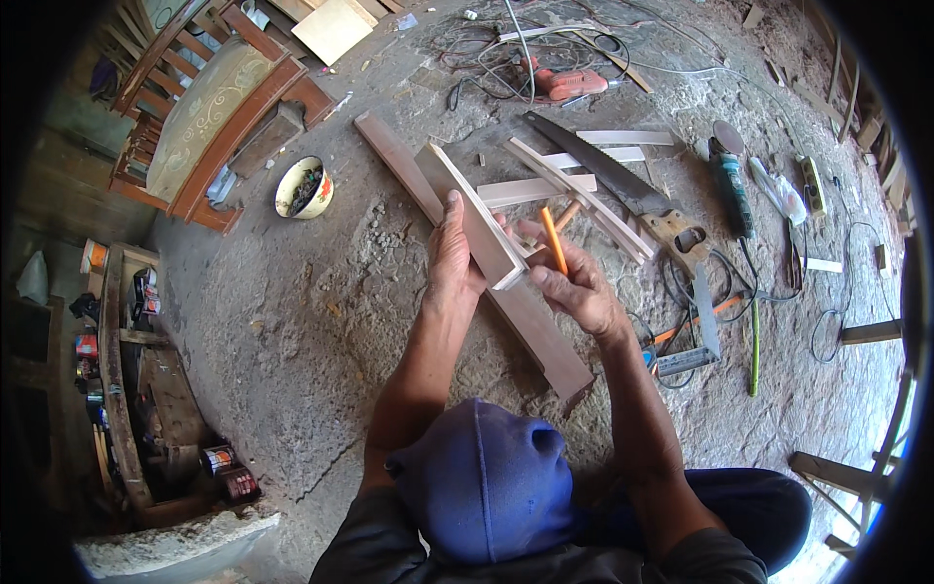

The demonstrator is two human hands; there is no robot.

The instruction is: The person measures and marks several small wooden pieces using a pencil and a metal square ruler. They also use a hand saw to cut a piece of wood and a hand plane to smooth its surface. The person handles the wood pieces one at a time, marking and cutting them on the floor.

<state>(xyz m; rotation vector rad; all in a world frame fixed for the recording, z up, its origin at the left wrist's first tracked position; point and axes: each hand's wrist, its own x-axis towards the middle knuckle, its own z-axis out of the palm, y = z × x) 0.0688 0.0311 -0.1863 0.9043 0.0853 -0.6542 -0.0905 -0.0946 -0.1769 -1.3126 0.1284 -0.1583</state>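
Observation:
My left hand (452,251) is closed around the side of a short wooden piece with a stepped, pale edge (474,216), which tilts above a long wooden board (550,346) lying on the floor. An orange pencil (554,239) stands up between the fingers of my right hand (584,287). That hand is beside the near end of the short piece, and some of its fingers are hidden. Just beyond it lie several thin pale wood strips (545,190), some crossing each other. A handsaw (598,170) lies across some of them, its wooden handle toward the right.
At right are an angle grinder (728,185), a metal square (702,316) and loose cables. A red power drill (569,86) lies at the far side. Left are a bowl (304,188) and a carved wooden furniture piece (209,112); a wooden frame with tins (219,459) stands lower left.

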